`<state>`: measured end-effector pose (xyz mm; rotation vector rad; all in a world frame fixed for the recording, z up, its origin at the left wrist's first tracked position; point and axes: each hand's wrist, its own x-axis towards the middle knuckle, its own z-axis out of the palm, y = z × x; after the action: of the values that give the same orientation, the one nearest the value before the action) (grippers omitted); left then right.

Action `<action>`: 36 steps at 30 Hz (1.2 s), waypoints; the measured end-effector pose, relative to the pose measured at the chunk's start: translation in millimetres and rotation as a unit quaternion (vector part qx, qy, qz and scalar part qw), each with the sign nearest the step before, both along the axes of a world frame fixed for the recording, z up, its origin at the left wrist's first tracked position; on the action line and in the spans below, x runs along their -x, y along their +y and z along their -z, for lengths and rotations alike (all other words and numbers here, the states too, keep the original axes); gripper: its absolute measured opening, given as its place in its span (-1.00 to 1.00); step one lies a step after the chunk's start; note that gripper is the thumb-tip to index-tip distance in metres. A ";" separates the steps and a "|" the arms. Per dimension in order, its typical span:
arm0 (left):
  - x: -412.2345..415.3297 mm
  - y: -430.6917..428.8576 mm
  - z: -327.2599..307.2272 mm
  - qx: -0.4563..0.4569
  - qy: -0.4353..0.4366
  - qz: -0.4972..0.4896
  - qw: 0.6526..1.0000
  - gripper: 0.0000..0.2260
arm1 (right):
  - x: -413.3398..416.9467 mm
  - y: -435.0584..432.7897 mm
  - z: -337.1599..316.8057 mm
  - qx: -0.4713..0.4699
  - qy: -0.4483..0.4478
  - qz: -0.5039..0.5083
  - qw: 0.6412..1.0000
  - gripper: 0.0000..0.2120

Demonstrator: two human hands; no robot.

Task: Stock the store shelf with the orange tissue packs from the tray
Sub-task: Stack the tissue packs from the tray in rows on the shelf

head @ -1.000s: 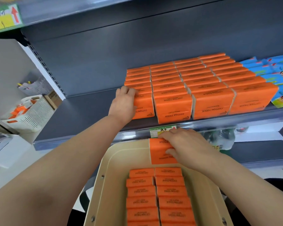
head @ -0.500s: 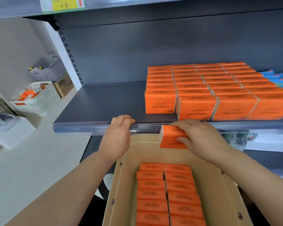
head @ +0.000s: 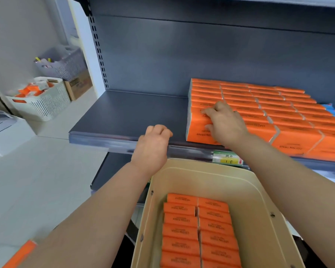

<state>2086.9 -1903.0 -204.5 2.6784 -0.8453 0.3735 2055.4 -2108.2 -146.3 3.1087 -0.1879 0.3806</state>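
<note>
At the shelf (head: pixel 128 113) front, our right grip (head: pixel 223 122) clasps a tissue pack (head: pixel 198 133), likely squaring the row (head: pixel 206 93); whether the curled left grip (head: pixel 153 146) holds anything, we cannot tell.

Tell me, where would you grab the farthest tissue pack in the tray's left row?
From above: the farthest tissue pack stands on edge with bare tray beyond it, so fingers can slide down its exposed far face, thumb pinching the near side.

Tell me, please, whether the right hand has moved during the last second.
Yes. The right hand rose from the tray rim, past the shelf lip, onto the front-left orange tissue pack.
</note>
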 end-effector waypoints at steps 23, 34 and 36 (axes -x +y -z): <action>56.7 -27.6 22.6 0.004 0.003 0.122 0.992 -0.62 | 121.9 0.3 92.1 0.012 -0.013 -0.043 0.999 -0.60; 128.7 -17.1 119.3 -0.141 0.144 0.142 0.969 -0.59 | 175.2 1.0 181.4 -0.027 0.226 -0.008 0.974 -0.65; 126.1 -17.6 122.7 -0.159 0.148 0.131 0.967 -0.58 | 174.6 -0.1 191.5 -0.019 0.252 -0.009 0.967 -0.68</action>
<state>1960.8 -1920.6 -327.2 2.7499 -1.2258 -0.2386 1880.7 -2108.3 -337.7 3.1140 -0.1594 -0.4209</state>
